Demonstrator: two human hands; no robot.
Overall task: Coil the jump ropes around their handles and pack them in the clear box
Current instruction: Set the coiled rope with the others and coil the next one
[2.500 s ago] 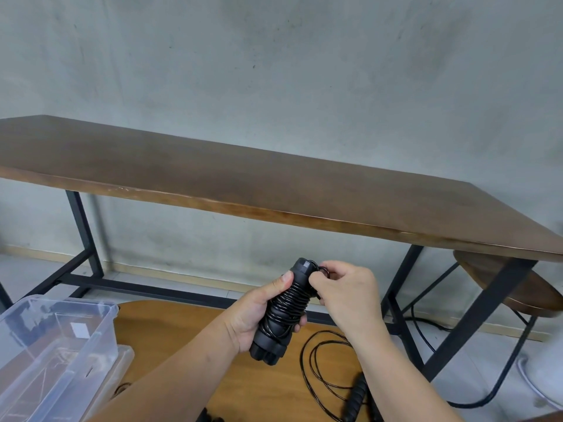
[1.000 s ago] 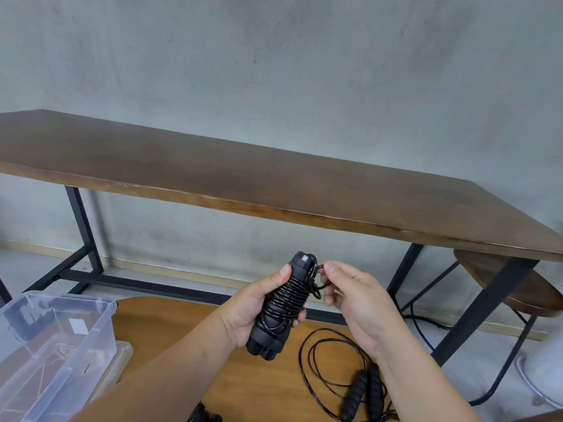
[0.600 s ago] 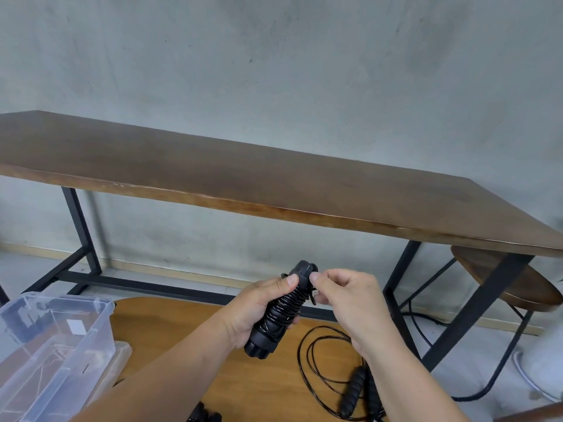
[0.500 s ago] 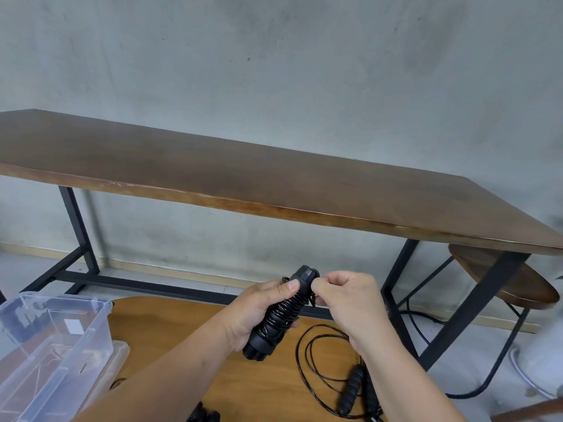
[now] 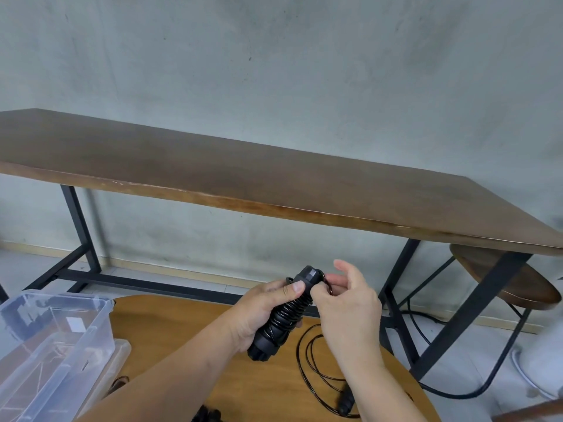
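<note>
— Fingers first: what are they doing?

— Left hand (image 5: 259,312) has its fingers curled round a black bundle (image 5: 285,313), two handles side by side with thin cord wound tight about them. The thumb lies across the front, near the top end. The bundle tilts, its top leaning to the right, held up in the air above the low wooden table (image 5: 170,336).

— And to the left of those fingers?

— Well to the left and lower sits the clear box (image 5: 45,339), open, on the edge of that low table. A clear lid (image 5: 120,356) seems to lie under or beside it; I cannot tell which. At the bottom edge, below the left forearm, something black (image 5: 207,417) pokes into view, too cut off to name.

— The other hand?

— Right hand (image 5: 347,303) is just to the right of the bundle's top. Its thumb and a finger pinch a small loop of cord (image 5: 327,289) there, and the forefinger stands up, free of it.

— Anything below?

— Under the right wrist a second rope (image 5: 307,357) lies loose on the low table in wide loops, its handle (image 5: 345,405) near the bottom edge.

— Behind?

— A long dark table (image 5: 243,175) on black legs against a grey wall (image 5: 274,71). Far right of the fingers, a round stool (image 5: 524,284) tucks under it.
</note>
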